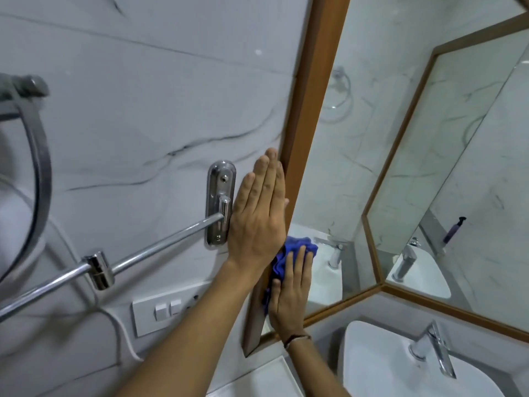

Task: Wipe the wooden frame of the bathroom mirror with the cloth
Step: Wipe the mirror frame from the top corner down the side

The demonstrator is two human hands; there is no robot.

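at the bottom of the view, a white sink (372,368) with a chrome tap (435,348) sits below the mirror, its bowl empty as far as it shows. just above, the right hand (289,296) lies flat with fingers extended, pressing a crumpled blue cloth (289,253) against the lower left part of the wooden frame (312,110), at the edge where wood meets glass. the left hand (257,222) is flat and spread, holding nothing, its palm on the marble wall (143,96) and its thumb side along the frame's outer edge. frame: warm brown, smooth, plain flat face, rising up and out of view. left of the left hand, touching or nearly so, a chrome bracket (220,204) carries a towel bar (143,253); little free wall there. a white switch plate (160,310) sits lower. above the hands the frame is unobstructed.
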